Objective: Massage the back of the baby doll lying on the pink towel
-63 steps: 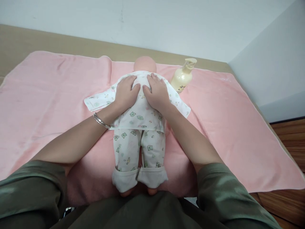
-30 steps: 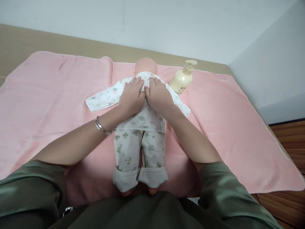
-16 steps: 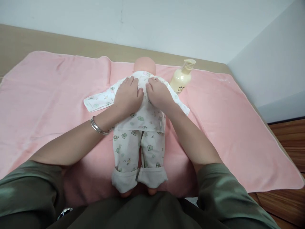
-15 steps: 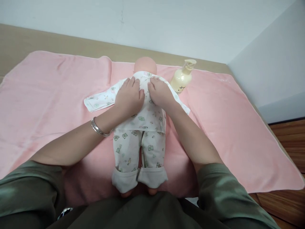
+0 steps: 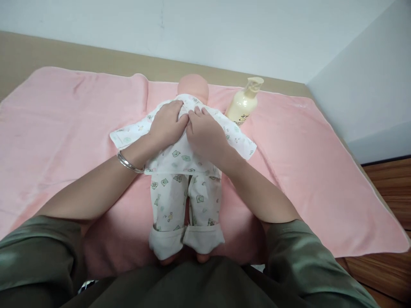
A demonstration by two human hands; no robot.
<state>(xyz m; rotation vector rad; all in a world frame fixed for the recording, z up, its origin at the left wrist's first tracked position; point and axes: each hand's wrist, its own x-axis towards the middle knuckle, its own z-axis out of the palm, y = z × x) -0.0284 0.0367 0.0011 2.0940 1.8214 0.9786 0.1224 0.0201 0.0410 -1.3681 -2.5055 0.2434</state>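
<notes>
A baby doll [image 5: 193, 86] lies with its head away from me, dressed in a white printed shirt [image 5: 180, 157] and white printed trousers [image 5: 205, 199] with turned-up cuffs. My left hand [image 5: 168, 124] rests on the left of the shirt's upper part, fingers laid on the cloth and holding nothing. Close beside it, my right hand [image 5: 205, 130] lies on the middle and right of the chest area, its fingers on the shirt, a little apart at the tips. Both sleeves of the shirt spread outwards. The feet show just below the cuffs.
A pink blanket [image 5: 308, 171] lies under the doll on a beige surface [image 5: 96, 51]. A cream pump bottle [image 5: 243, 105] stands on the blanket to the right of the doll's head. Behind is a pale wall [image 5: 208, 30]; wooden flooring [image 5: 388, 184] shows at the right.
Both hands have shifted slightly left on the shirt, and my right hand has moved inward, nearer my left. The right sleeve of the shirt shows more fully.
</notes>
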